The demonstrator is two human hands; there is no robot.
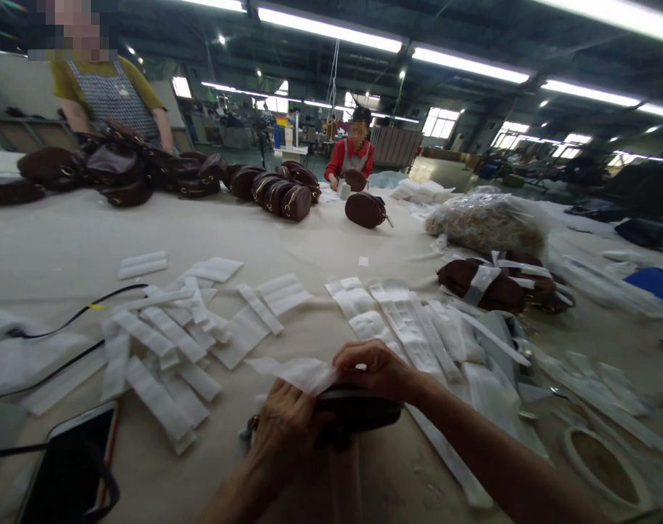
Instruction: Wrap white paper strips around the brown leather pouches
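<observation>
A small dark bag (361,413) lies at the front of the table between my hands. My left hand (284,422) is closed around its left end, its fingertips by a thin white wrapping sheet (295,372). Over the bag's top edge, my right hand (378,370) pinches the right end of that sheet, fingers bent. A metal fitting (248,431) shows beside my left wrist. Below the bag hangs a pale translucent strip (346,477). The bag's underside is in shadow.
White foam strips (167,335) are strewn at left, with more white padding (396,313) behind my right hand. A phone (69,466) lies front left, a tape roll (604,466) front right. Wrapped brown bags (484,284) sit right. Two people (113,94) are across the table.
</observation>
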